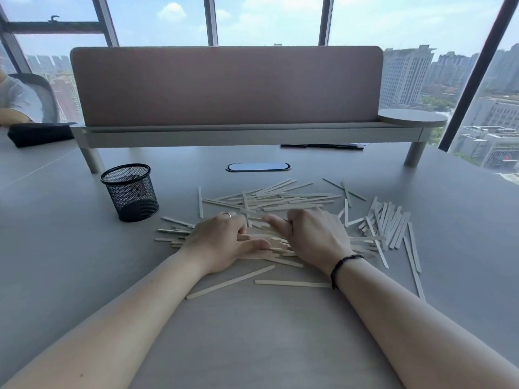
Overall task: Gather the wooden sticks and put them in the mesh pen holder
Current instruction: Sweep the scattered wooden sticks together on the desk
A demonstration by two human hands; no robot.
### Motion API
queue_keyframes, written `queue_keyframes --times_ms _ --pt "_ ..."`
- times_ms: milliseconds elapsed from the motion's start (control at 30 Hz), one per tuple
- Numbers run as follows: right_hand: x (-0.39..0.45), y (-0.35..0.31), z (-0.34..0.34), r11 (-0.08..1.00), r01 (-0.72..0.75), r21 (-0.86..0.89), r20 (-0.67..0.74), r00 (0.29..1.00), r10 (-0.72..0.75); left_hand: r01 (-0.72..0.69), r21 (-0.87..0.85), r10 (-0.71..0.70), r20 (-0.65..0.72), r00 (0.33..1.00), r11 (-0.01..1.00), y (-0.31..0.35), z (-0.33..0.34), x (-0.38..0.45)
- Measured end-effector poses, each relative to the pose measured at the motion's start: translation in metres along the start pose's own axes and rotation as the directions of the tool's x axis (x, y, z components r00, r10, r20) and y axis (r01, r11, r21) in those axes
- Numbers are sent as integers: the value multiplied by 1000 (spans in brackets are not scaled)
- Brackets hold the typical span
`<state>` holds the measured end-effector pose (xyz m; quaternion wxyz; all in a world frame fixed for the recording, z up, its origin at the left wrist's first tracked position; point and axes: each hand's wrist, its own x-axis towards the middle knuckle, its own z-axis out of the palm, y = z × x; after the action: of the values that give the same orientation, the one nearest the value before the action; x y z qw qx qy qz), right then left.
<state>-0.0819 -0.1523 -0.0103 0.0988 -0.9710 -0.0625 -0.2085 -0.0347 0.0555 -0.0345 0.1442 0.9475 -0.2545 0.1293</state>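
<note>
Many flat pale wooden sticks (289, 199) lie scattered across the grey table in front of me. My left hand (222, 242) and my right hand (314, 237) rest side by side on the near part of the pile, fingers curled around a bunch of sticks (276, 248) between them. The bunch still lies on the table. A black mesh pen holder (130, 192) stands upright to the far left of my left hand, apart from the sticks. What is inside it I cannot make out.
A raised shelf with a pinkish partition panel (227, 85) runs across the back of the table (84, 262). An oval cable port (258, 167) sits beyond the sticks. A black pouch (36, 134) and another person's arm are at the far left. Windows stand behind.
</note>
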Motion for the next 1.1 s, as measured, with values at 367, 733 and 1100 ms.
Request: queue_keyframes --times_ms 367,733,1100 --pt "-1 -4 -7 997 10 73 -84 996 -4 -42 128 44 -13 999 991 6 -4 -1" --pt "6 -8 -28 933 -8 359 -236 967 99 -172 193 231 -347 909 966 4 -14 -3" --pt "1 -10 -25 855 72 514 -265 961 78 -262 -732 -219 -490 844 629 48 -83 4"
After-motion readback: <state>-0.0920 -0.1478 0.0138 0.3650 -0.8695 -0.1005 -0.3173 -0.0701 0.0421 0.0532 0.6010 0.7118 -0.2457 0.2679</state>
